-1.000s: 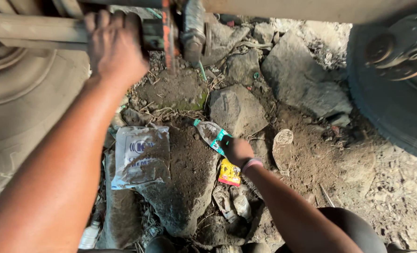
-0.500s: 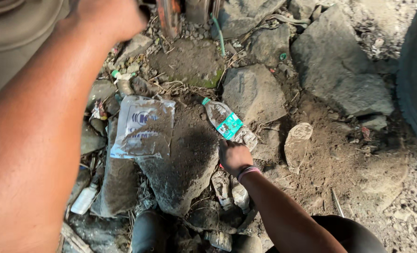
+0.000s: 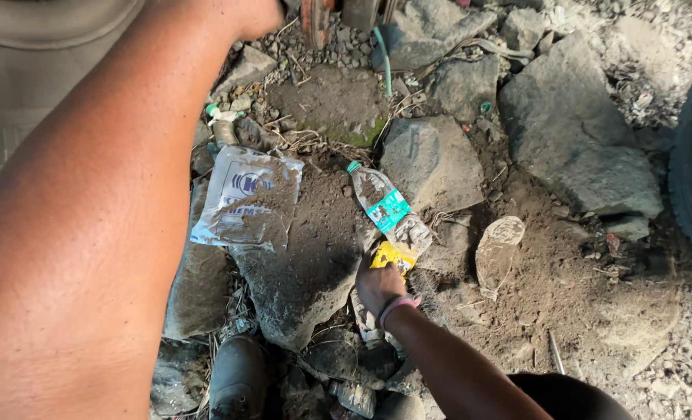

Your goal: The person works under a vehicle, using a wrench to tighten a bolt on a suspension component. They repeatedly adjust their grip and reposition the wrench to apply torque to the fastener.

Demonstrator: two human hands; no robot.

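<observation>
1. While the left hand [image 3: 256,12] leaves view, grip untellable, the right hand [image 3: 378,286] rests curled on a crumpled yellow wrapper [image 3: 392,255].
2. Just above lies a crushed, dusty plastic bottle [image 3: 388,210] among grey rocks [image 3: 431,159].

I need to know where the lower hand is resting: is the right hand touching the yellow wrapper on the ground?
Touching. The head view shows the right hand lying against the lower edge of the yellow wrapper, with no gap visible.

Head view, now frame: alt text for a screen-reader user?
The person's right hand rests on dirt and rocks beside a yellow wrapper and a crushed plastic bottle. Their left arm reaches up past the frame's top, its hand barely visible. A dusty plastic bag lies left.
</observation>
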